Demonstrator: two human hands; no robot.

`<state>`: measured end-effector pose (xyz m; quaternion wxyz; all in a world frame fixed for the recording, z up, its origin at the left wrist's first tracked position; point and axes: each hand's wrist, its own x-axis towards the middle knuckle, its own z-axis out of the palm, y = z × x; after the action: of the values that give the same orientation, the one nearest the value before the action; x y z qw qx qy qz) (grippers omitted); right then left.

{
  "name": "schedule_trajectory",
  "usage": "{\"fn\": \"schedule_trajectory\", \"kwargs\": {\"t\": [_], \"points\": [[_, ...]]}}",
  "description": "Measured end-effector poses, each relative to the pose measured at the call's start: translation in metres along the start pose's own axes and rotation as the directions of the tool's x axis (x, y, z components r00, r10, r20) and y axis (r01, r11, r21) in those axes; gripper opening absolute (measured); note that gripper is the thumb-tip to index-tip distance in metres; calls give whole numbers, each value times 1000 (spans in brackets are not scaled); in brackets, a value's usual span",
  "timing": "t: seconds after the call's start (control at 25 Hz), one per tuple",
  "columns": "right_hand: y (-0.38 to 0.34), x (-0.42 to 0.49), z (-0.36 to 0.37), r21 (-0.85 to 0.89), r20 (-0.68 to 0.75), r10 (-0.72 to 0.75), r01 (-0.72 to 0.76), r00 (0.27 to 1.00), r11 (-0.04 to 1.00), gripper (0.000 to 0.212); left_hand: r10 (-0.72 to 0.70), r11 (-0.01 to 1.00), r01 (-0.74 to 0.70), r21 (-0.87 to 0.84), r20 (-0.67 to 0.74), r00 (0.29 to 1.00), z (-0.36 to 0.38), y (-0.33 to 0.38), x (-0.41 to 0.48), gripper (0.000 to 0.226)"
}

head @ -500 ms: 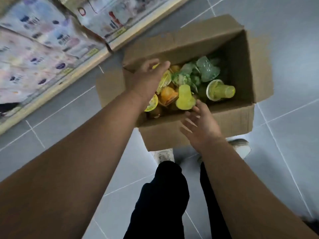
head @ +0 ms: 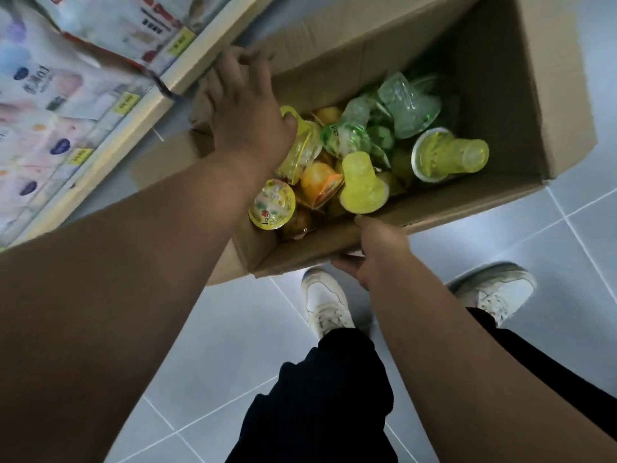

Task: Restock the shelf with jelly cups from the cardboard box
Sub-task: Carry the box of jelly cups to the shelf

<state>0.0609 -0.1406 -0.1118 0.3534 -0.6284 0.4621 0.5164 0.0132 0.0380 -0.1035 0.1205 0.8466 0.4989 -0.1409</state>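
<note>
An open cardboard box (head: 494,68) sits on the tiled floor, with several jelly cups piled inside. Yellow cups (head: 362,187) and orange ones lie toward the near left, and clear green cups (head: 407,105) lie farther back. My left hand (head: 247,111) is at the box's far left corner, with its fingers over the flap and its thumb inside, touching a yellow cup. My right hand (head: 374,252) grips the near wall, thumb on the top edge and fingers on the outside. Neither hand holds a cup.
A low wooden shelf edge (head: 133,128) with yellow price tags runs diagonally at the upper left, stocked with pale printed packages (head: 50,95). My white shoes (head: 325,302) stand on grey tiles just in front of the box.
My right hand left the cups and closed on the box's near wall. My left hand shifted up to the far left corner. The view is now closer to the box.
</note>
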Motion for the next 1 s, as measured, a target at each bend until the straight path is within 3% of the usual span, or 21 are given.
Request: {"fn": "schedule_trajectory", "kwargs": {"t": [0.12,0.24,0.36,0.52,0.64,0.8,1.0], "points": [[12,15,3,97,21,-53,51,998,994,46,45,997,-52,50,141,989,5,-8,33,64],[16,23,6,126,30,-120,115,992,985,39,78,981,-106,161,170,982,6,-4,58,41],[16,29,12,143,-5,-110,109,994,984,29,103,956,-171,239,270,957,7,2,74,41],[13,43,-8,7,-122,-208,210,971,978,22,287,900,-357,249,277,917,4,-1,72,32],[-16,37,-54,-127,-84,-357,345,930,930,14,398,888,-437,144,238,886,-5,5,43,27],[-73,-5,-122,-384,60,-525,505,849,773,11,296,952,-307,25,194,935,-26,26,-13,25],[-144,-90,-214,-516,166,-555,552,815,655,12,167,983,-151,-101,183,969,-91,108,-71,25]]}}
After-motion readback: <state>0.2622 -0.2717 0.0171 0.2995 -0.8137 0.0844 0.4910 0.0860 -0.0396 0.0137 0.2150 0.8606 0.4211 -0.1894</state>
